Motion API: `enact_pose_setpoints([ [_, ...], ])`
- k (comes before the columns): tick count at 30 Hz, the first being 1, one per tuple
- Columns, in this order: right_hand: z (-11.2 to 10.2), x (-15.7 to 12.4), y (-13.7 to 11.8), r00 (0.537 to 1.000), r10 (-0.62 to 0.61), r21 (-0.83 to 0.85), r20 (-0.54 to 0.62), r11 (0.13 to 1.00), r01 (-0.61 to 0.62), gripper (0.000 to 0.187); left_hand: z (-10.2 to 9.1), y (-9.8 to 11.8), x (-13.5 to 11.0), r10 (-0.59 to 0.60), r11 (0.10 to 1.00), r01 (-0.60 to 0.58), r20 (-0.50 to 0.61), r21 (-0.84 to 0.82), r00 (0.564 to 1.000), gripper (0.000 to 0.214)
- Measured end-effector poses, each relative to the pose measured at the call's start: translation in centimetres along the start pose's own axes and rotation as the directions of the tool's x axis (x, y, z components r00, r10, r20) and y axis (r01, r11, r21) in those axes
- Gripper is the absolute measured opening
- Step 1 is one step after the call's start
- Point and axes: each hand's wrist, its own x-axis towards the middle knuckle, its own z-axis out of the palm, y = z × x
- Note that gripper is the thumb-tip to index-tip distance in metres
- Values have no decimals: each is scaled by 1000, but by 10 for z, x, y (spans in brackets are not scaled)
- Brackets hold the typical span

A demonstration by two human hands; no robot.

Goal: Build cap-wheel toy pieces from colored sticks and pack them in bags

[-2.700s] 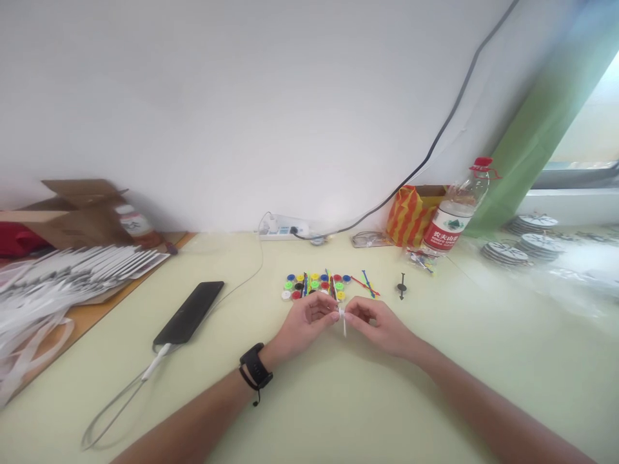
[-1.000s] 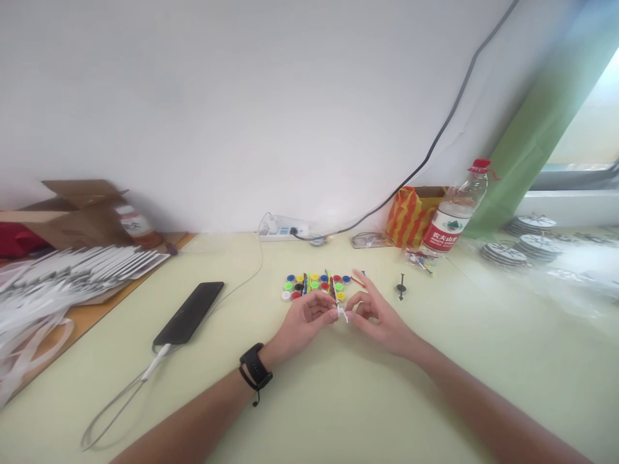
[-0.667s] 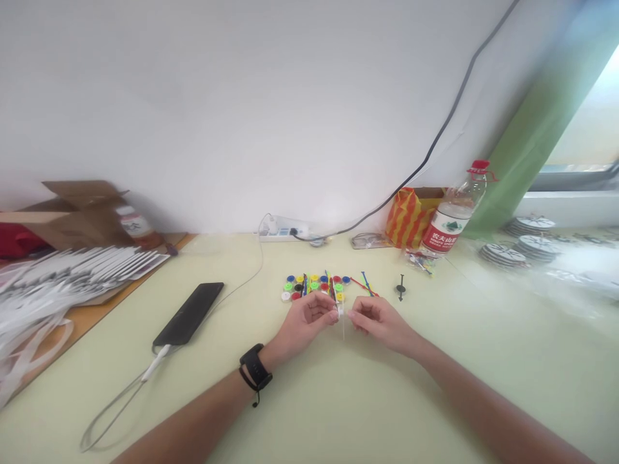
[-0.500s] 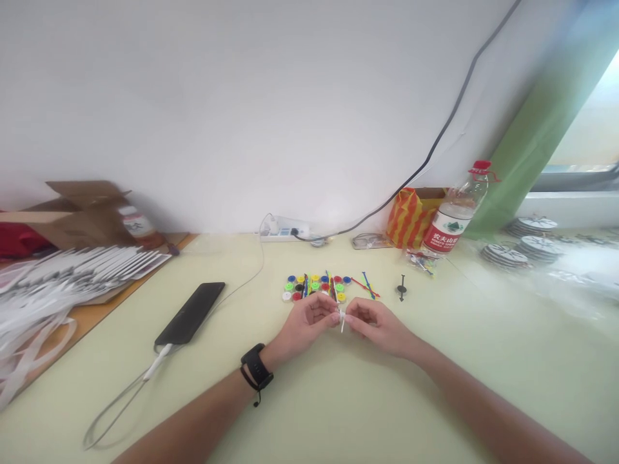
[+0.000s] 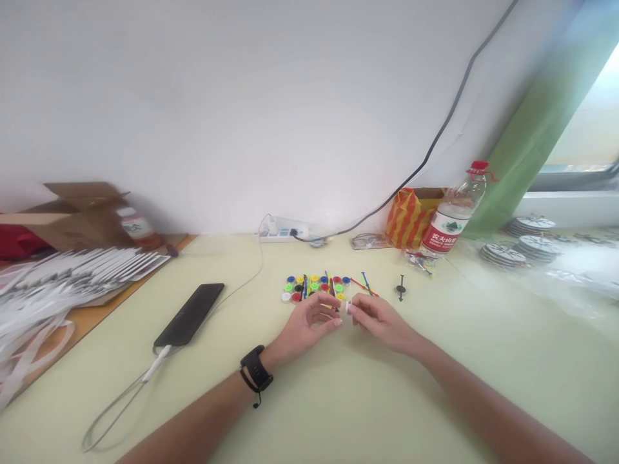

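Observation:
My right hand (image 5: 380, 320) pinches a small white plastic disc piece (image 5: 346, 308) between thumb and fingertips, just above the table. Close by on its left, my left hand (image 5: 312, 322) has thumb and fingers parted, with no object plainly between them. Whether its fingertips touch the white piece is hard to tell. Behind the hands lie several small coloured round discs (image 5: 291, 288), with thin coloured sticks among them. A crossed pair of red and blue arrow-like sticks (image 5: 366, 283) lies beyond my right hand. Farther right is a black disc on an arrow-shaped stick (image 5: 401, 289).
A black phone (image 5: 191, 314) with a white cable lies left. A power strip (image 5: 283, 232) runs along the wall. At the back right stand a large water bottle (image 5: 447, 216) and a striped bag (image 5: 403, 216). Stacked round discs (image 5: 503, 254) lie farther right; packaged flat pieces (image 5: 87, 277) are far left.
My right hand has drawn slightly right and up with the white piece. My left thumb and fingers have parted from it.

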Motion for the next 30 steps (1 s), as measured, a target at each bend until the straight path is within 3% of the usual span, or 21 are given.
enact_pose_setpoints([
  [2,-13,3,7,986,-55,-149,-159,988,31,38,0,1,0,3,998,-3,-1,62,1000,29],
  [4,-30,6,16,939,-138,-338,-314,941,25,35,-1,2,0,-14,994,12,18,109,1000,27],
  [6,-47,7,27,890,-226,-503,-395,865,-3,32,-1,1,0,-36,990,30,45,136,998,27],
  [8,-62,8,41,859,-265,-618,-439,782,-75,29,-1,1,0,-44,988,34,63,153,997,28],
  [12,-79,6,68,886,-155,-760,-436,591,-270,29,-1,-1,0,-31,984,20,59,180,998,27],
  [16,-85,5,80,868,-107,-781,-485,501,-374,26,-2,-4,1,-38,978,27,49,207,998,27],
  [19,-83,6,76,856,-185,-775,-483,545,-319,18,-2,-7,1,-56,972,43,54,230,997,26],
  [21,-77,7,69,879,-221,-767,-422,604,-216,15,-2,-8,1,-65,968,48,59,245,996,26],
  [26,-57,7,52,955,-184,-710,-233,703,-38,16,-1,-8,1,-62,966,43,68,255,996,25],
  [30,-55,8,47,959,-189,-634,-210,773,14,17,-1,-7,1,-57,965,36,71,261,996,25],
])
